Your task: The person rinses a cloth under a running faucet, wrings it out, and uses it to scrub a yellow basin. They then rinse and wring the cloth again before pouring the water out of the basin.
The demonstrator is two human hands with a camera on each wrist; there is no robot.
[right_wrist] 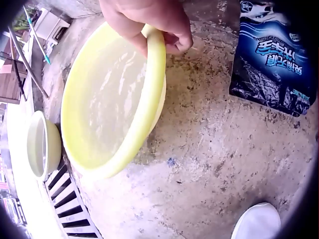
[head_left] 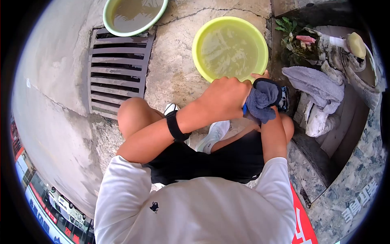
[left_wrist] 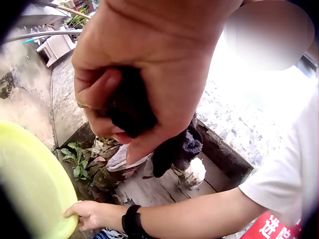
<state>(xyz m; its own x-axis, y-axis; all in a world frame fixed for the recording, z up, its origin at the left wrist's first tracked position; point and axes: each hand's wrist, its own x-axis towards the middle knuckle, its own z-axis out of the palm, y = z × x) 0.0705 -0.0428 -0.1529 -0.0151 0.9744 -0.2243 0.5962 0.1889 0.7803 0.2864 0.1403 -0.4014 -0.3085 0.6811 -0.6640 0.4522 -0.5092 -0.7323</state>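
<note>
My left hand (head_left: 225,97) grips a wadded dark blue cloth (head_left: 262,101) just in front of my knees. In the left wrist view the fingers (left_wrist: 149,74) curl tightly round that dark cloth (left_wrist: 130,107), and more of it hangs below the fist. My right hand (head_left: 260,75) holds the near rim of a yellow basin (head_left: 195,44) that has cloudy water in it. The right wrist view shows the right hand (right_wrist: 149,22) with fingers hooked over the basin rim (right_wrist: 149,99). The same right hand (left_wrist: 87,214) shows at the yellow basin (left_wrist: 30,184) in the left wrist view.
A green basin (head_left: 106,18) of murky water stands at the far left, beside a drain grate (head_left: 118,69). A grey towel (head_left: 315,83), soap (head_left: 356,44) and a plant (head_left: 286,26) sit in a recess on the right. A dark detergent bag (right_wrist: 274,55) lies on the concrete.
</note>
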